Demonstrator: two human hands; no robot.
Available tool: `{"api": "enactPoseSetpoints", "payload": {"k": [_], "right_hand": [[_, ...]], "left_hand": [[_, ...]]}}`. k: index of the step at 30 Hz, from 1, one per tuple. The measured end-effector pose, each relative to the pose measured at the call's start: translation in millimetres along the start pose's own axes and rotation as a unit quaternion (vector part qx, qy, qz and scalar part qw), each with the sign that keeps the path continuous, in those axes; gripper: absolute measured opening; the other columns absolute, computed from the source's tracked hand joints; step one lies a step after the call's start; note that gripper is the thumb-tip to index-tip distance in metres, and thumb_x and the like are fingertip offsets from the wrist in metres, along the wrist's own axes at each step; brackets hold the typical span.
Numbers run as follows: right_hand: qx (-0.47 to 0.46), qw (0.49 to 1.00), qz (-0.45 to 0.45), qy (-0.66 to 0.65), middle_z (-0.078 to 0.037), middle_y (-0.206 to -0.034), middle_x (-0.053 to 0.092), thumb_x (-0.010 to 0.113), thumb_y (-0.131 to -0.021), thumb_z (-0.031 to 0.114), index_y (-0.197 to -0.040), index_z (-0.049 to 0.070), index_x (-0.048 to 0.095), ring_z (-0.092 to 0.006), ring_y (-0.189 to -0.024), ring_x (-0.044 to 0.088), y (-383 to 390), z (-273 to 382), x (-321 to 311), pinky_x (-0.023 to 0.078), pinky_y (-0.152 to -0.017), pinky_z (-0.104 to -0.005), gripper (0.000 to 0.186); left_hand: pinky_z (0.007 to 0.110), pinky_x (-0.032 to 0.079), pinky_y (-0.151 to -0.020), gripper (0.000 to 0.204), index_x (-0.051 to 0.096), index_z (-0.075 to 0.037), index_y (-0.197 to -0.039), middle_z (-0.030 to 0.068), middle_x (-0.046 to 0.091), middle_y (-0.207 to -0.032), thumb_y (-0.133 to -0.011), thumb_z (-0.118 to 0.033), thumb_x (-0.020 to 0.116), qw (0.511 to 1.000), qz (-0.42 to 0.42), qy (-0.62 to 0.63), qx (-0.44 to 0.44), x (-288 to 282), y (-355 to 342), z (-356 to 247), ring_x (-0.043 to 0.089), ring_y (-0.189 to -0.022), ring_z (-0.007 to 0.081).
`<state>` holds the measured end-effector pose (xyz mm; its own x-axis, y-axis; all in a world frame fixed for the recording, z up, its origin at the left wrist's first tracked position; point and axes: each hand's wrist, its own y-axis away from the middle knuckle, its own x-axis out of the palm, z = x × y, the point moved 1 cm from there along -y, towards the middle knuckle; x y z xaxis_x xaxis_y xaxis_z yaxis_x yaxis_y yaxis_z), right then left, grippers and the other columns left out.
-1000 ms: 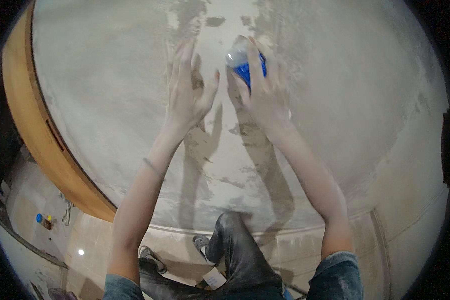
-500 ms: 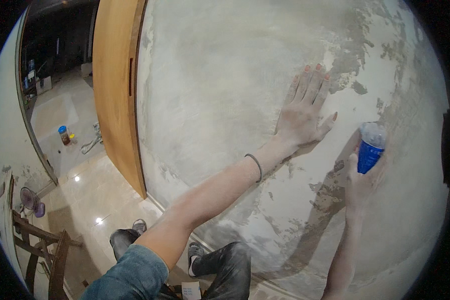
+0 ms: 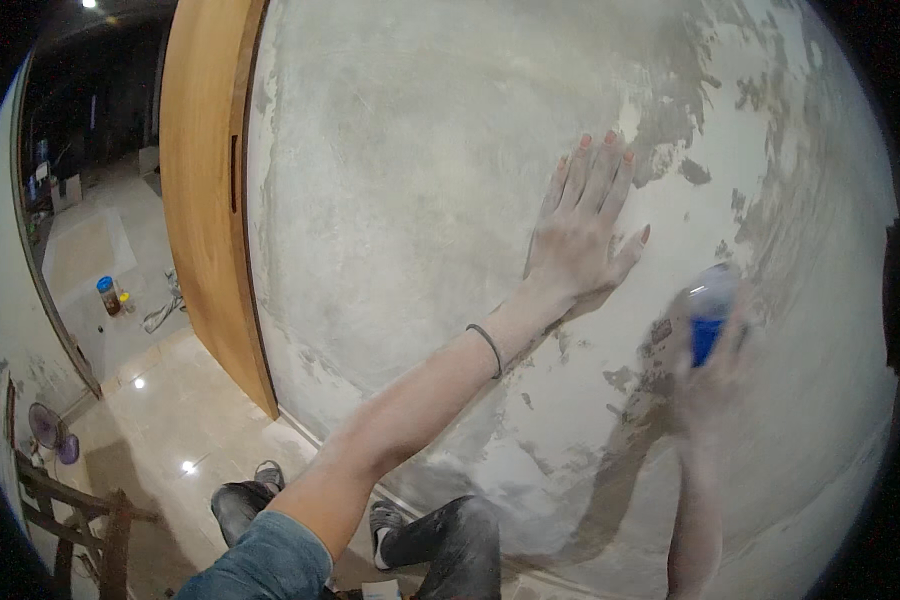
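Observation:
My left hand (image 3: 582, 225) lies flat on the patched grey plaster wall (image 3: 400, 160), fingers stretched out, a dark band around the wrist. Lower and to the right, my right hand (image 3: 710, 385) grips a blue and clear plastic object (image 3: 708, 330) against or close to the wall, on a pale band of filler. Motion smears that hand and the object, so its exact kind is unclear. Both forearms are pale with dust.
A wooden door (image 3: 210, 180) stands at the left, beside an opening to a darker space with a blue-lidded container (image 3: 109, 296). A wooden frame (image 3: 80, 510) and small fan (image 3: 46, 425) are at lower left. My legs bend over the tiled floor (image 3: 175, 420).
Since a second ago the view has swung left, showing door and floor, and my left hand has flattened on the wall. In the last half second my right hand moved slightly lower with the object.

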<state>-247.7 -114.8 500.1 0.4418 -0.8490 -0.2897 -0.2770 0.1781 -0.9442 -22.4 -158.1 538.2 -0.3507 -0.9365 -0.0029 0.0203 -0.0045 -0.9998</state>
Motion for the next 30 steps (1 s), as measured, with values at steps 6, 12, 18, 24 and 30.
{"api": "enactPoseSetpoints", "payload": {"k": [6,12,18,24,30], "right_hand": [[-0.052,0.997,0.021,-0.048,-0.024,-0.132,0.049,0.068,-0.080,0.000,-0.147,0.002,0.041,-0.0409,-0.117,0.052,12,0,10,0.047,-0.095,-0.0476,0.072],[-0.071,0.997,0.033,-0.005,-0.024,-0.127,0.050,0.076,-0.074,0.006,-0.151,0.004,0.031,-0.0427,-0.115,0.052,31,4,8,0.048,-0.093,-0.0476,0.090],[0.093,0.991,-0.019,-0.094,-0.027,-0.133,0.047,0.071,-0.080,0.003,-0.150,0.000,0.032,-0.0436,-0.115,0.052,13,-14,7,0.045,-0.097,-0.0479,0.080],[0.044,0.996,0.071,-0.033,-0.028,-0.134,0.046,0.067,-0.087,0.010,-0.150,0.000,0.032,-0.0440,-0.118,0.050,52,-8,9,0.044,-0.097,-0.0498,0.073],[0.113,0.991,0.066,-0.009,-0.029,-0.132,0.045,0.070,-0.082,0.008,-0.150,0.000,0.032,-0.0458,-0.120,0.047,58,5,6,0.041,-0.100,-0.0511,0.079]], "left_hand": [[0.058,0.016,-0.119,0.080,0.027,-0.006,-0.155,0.0190,0.020,-0.162,-0.091,-0.043,0.056,1.000,0.001,-0.008,-0.007,0,2,1,0.016,-0.150,0.0400],[0.061,0.016,-0.118,0.077,0.030,-0.009,-0.155,0.0162,0.023,-0.161,-0.091,-0.043,0.056,1.000,-0.012,-0.026,-0.011,0,1,-2,0.020,-0.149,0.0387],[0.061,0.017,-0.117,0.075,0.033,-0.013,-0.154,0.0149,0.026,-0.161,-0.090,-0.043,0.057,0.999,-0.026,-0.028,-0.016,-2,1,3,0.023,-0.148,0.0372],[0.061,0.019,-0.117,0.074,0.033,-0.013,-0.154,0.0147,0.026,-0.161,-0.090,-0.041,0.058,0.999,-0.035,-0.014,-0.013,-1,1,0,0.025,-0.148,0.0369],[0.061,0.019,-0.117,0.076,0.034,-0.012,-0.153,0.0161,0.027,-0.160,-0.088,-0.040,0.060,0.999,-0.037,-0.015,-0.008,-1,5,2,0.026,-0.147,0.0365]]}}
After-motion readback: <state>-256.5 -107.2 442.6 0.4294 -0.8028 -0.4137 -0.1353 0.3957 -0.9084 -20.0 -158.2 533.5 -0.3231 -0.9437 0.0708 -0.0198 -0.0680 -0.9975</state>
